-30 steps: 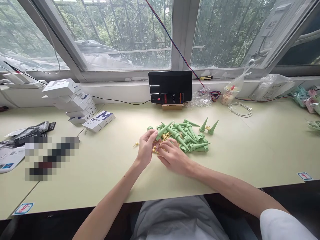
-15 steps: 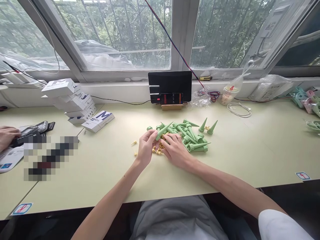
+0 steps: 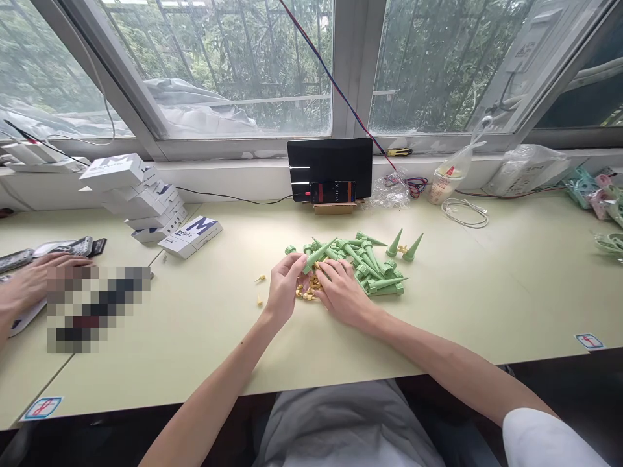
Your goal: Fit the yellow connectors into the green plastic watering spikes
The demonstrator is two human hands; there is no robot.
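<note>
Between its thumb and fingers, my left hand (image 3: 283, 288) grips a green cone-shaped watering spike (image 3: 318, 255), its tip pointing up to the right. My right hand (image 3: 346, 292) is close beside it, fingers curled and fingertips pinched at a small yellow nozzle (image 3: 317, 265) near the spike's wide end. Under and between the hands lie several loose yellow nozzles (image 3: 307, 294), partly hidden by my fingers. A pile of green spikes (image 3: 374, 263) spreads just beyond my right hand. Two spikes (image 3: 413, 248) stand apart at its right, with yellow pieces beside them.
White boxes (image 3: 146, 194) are stacked at the back left. A phone (image 3: 333, 192) leans on a black screen (image 3: 331, 159) by the window. A bagged cup (image 3: 444, 183) and white cable (image 3: 464, 213) lie right. At far left is another person's hand (image 3: 53, 275).
Both my hands stay nearly in place around the spike. A loose yellow nozzle left of my left hand has shifted slightly. The other person's hand has reached rightward.
</note>
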